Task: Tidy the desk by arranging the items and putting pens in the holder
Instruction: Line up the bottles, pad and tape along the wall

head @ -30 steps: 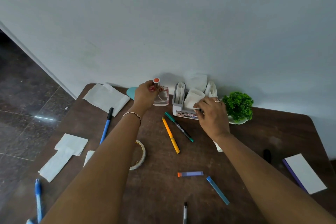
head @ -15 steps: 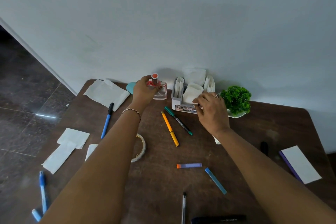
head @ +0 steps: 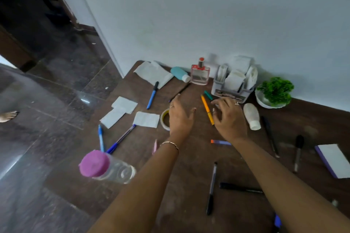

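The grey holder (head: 227, 94) stands at the back of the brown desk (head: 189, 166), against the wall, its compartments stuffed with folded white paper. Both hands hover in front of it and hold nothing. The left hand (head: 180, 115), in front and to the left of the holder, is flat with straight fingers. The right hand (head: 229, 117), directly in front of the holder, has its fingers spread wide and loosely bent.

The orange pen (head: 207, 108) lies between the hands, its far end aimed at the holder's left corner. There the green pen (head: 208, 95) shows just beyond the right fingertips.

Left of the holder along the wall stand a perfume bottle (head: 200, 74) and a tipped teal bottle (head: 180, 74). On its right sits a green plant (head: 274, 91), and in front of that a white bottle (head: 251, 116) lies beside the right hand.

A tape roll (head: 164, 119) lies just left of the left hand. Farther left of the holder, a blue pen (head: 152, 96) and white papers (head: 124, 110) crowd toward the desk's left edge, where a purple-capped clear bottle (head: 106, 168) lies.

In front of the holder, between the forearms, the desk is mostly bare apart from a short marker (head: 220, 142) and a black pen (head: 211, 187). Far right of the holder, a notebook (head: 335, 159) lies near the right edge.
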Demonstrator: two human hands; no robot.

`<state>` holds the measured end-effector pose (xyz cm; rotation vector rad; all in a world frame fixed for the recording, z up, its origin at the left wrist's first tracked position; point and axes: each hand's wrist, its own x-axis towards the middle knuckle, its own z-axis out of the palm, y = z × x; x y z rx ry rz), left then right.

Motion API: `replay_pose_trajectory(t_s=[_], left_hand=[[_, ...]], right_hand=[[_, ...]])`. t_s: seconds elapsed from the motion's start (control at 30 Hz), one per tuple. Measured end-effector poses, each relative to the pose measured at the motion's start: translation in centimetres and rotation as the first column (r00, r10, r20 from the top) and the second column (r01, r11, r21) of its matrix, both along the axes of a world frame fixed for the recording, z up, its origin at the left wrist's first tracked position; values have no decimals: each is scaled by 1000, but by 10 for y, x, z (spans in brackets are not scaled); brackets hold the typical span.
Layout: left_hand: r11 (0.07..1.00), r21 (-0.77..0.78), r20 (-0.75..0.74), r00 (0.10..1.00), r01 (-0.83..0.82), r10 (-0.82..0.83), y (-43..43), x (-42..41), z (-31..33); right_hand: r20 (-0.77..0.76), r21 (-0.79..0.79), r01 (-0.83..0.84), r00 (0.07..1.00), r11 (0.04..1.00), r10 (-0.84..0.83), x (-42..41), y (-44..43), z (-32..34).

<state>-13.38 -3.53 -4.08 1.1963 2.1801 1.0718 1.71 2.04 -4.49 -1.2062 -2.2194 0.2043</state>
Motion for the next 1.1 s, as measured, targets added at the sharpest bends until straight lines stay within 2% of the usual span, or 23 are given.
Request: replay_pose_trajectory(t_s=[0.13, 0.3, 0.43, 0.73, 0.9, 1.1], left_hand=[[999, 4, 2, 999, 32, -32, -48, -9, -5], [995, -97, -72, 997, -9, 2, -83, -29, -19], [975, -224, -66, 998, -8, -7, -98, -38, -26], [949, -292, -34, 993, -118, 112, -111, -42, -41], [956, -271, 67, 988, -113, 136, -111, -49, -43], [971, -195, 197, 965, -135, 174, -109, -47, -39]], right_hand=[[-28, -115, -64, 998, 991, 61, -20, -41, -7], [158, -382, -124, 968, 916, 197, -33, -75, -21], [234, -553, -101, 934, 827, 270, -37, -88, -24], [259, -548, -141, 909, 824, 328, -33, -100, -29], [222, -556, -176, 910, 812, 349, -29, -101, -30], [176, -536, -159, 940, 829, 294, -28, -100, -32]])
